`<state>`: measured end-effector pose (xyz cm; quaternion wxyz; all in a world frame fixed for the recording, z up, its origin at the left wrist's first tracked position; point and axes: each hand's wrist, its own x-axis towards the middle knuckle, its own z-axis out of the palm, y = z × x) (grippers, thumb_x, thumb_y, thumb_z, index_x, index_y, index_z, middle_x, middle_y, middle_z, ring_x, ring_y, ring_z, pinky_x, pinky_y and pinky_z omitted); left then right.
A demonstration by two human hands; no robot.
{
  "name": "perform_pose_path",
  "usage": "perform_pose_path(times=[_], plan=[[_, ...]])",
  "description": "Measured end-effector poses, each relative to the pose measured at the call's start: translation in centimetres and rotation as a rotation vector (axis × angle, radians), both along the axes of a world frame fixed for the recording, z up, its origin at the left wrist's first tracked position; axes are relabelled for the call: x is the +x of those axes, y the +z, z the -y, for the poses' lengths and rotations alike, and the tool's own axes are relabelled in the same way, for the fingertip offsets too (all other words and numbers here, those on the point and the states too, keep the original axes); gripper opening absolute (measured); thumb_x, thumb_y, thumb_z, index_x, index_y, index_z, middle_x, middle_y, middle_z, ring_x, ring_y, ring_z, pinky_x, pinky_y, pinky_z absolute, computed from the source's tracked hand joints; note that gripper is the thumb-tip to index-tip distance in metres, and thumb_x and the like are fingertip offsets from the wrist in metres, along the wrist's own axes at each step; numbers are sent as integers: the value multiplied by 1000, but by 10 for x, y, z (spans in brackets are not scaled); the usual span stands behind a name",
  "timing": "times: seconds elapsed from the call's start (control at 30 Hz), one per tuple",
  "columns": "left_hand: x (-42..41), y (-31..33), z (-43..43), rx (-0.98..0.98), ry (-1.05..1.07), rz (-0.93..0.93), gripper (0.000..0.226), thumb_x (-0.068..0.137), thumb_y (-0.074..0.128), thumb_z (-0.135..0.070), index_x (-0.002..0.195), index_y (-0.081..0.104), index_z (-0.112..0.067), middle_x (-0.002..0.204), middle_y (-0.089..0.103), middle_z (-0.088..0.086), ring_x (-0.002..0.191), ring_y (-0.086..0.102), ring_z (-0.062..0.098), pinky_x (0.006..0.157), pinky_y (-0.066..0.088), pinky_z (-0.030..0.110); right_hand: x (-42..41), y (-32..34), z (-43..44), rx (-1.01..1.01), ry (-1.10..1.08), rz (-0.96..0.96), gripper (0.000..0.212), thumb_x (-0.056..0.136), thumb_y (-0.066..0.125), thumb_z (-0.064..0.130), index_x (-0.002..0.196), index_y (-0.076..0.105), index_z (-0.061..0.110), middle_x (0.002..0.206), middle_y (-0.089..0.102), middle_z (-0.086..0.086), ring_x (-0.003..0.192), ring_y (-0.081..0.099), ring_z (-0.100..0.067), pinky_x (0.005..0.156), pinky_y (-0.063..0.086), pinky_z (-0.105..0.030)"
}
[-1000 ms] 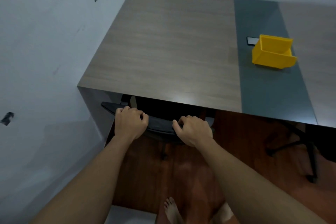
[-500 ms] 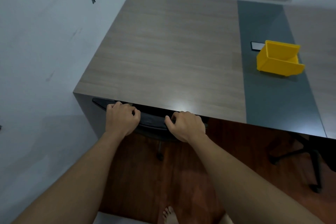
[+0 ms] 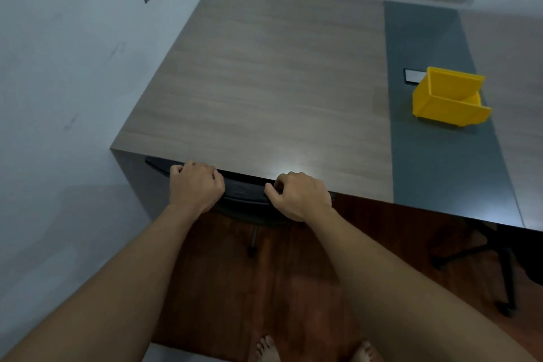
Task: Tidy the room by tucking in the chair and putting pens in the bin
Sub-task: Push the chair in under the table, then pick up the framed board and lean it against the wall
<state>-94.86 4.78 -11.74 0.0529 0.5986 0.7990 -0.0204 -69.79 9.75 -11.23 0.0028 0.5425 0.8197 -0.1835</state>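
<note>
Only the top of the black chair (image 3: 244,192) backrest shows; it touches the front edge of the wooden desk (image 3: 264,91), and the seat is hidden under the desk. My left hand (image 3: 195,185) grips the left part of the backrest top. My right hand (image 3: 299,195) grips it further right. A yellow bin (image 3: 449,98) stands on the dark strip at the desk's right, open side up. I see no pens in view.
A white wall (image 3: 58,97) runs close along the desk's left side. A small dark flat device (image 3: 412,76) lies behind the bin. The legs of another chair (image 3: 482,256) stand under the desk at the right. My bare feet are on the wooden floor (image 3: 282,288).
Both hands have pushed the chair forward under the desk; more of the backrest and seat showed before, now only its top rim is left at the desk edge.
</note>
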Motion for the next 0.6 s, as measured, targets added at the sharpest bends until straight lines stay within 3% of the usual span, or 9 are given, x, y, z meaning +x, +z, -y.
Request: perform_pose_path(times=[0.1, 0.2, 0.37, 0.6], plan=[[17, 9, -5, 7, -3, 31, 38, 102, 39, -30, 92, 72, -16, 104, 70, 6, 101, 63, 32, 88, 44, 48, 16, 10, -7, -208, 25, -241, 52, 96, 43, 70, 113, 71, 30, 117, 69, 7, 110, 62, -17, 92, 53, -40], [44, 19, -6, 106, -39, 78, 44, 105, 43, -42, 118, 74, -13, 120, 72, 9, 108, 67, 33, 88, 54, 48, 50, 17, -6, -194, -18, -435, 50, 100, 46, 64, 128, 66, 28, 134, 62, 8, 133, 47, -11, 110, 43, -35], [131, 37, -15, 148, -125, 345, 50, 108, 46, -45, 138, 65, -10, 139, 65, 10, 127, 61, 31, 103, 53, 45, 166, 4, -1, -163, -162, -386, 58, 100, 42, 66, 136, 63, 24, 139, 61, 5, 137, 47, -15, 115, 43, -42], [278, 34, -36, 142, -263, 492, 48, 109, 46, -45, 144, 58, -15, 145, 59, 3, 132, 57, 23, 110, 48, 40, 353, -16, -6, -176, -343, -284, 59, 104, 45, 60, 145, 57, 19, 148, 58, 0, 145, 43, -20, 118, 40, -44]])
